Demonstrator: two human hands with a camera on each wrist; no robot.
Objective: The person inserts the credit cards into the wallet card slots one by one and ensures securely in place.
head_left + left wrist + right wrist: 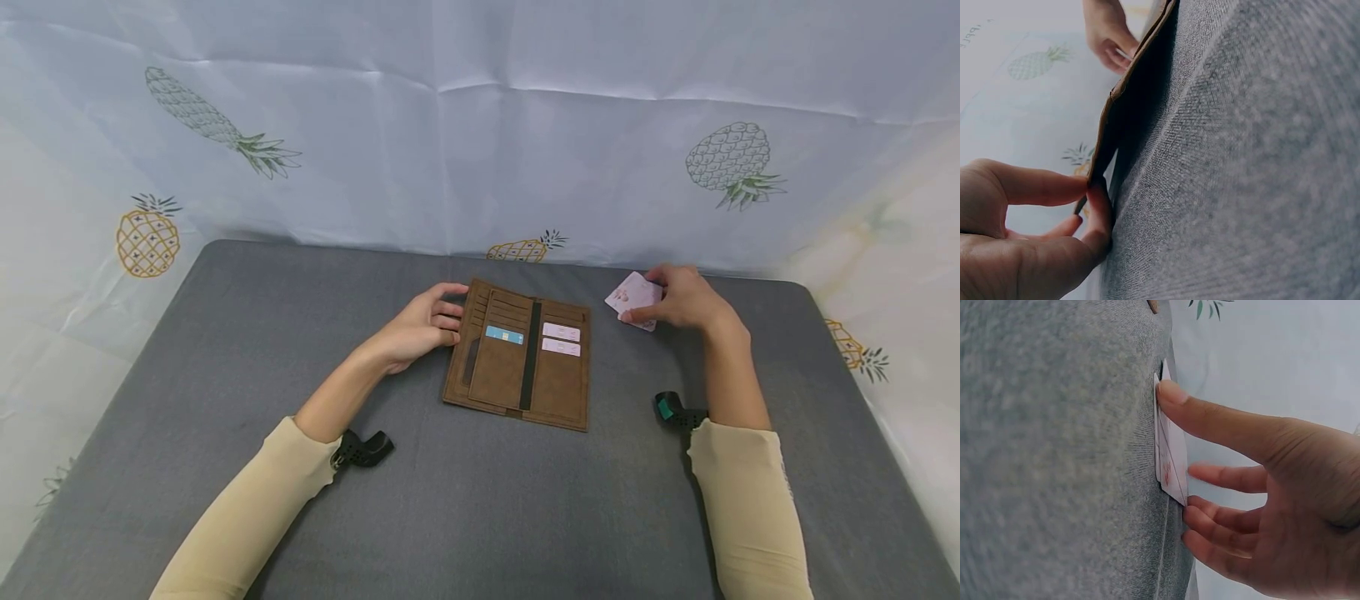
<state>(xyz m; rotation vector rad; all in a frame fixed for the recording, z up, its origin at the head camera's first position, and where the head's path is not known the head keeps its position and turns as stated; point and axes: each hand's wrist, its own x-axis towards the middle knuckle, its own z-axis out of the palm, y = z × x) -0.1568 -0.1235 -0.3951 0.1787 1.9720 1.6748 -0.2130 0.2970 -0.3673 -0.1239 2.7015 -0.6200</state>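
An open brown wallet (pixel 555 392) lies on the table with its card slots facing up. One blue card (pixel 504 335) shows in its left half, and two pale pink cards (pixel 561 331) show in the right half. My left hand (pixel 422 329) pinches the wallet's left edge between thumb and fingers, seen close in the left wrist view, where that edge (pixel 1102 128) is raised off the cloth. Right of the wallet, my right hand (pixel 686 298) holds pink patterned cards (pixel 1172 447) by their edges, thumb on one side and fingertips on the other. At least two cards are stacked there, low against the table.
Grey cloth covers the table (pixel 465 517). Behind it hangs a white curtain (pixel 480 167) printed with pineapples, meeting the table's back edge close beyond the cards. Black wrist-worn devices (pixel 363 450) sit at both sleeve cuffs.
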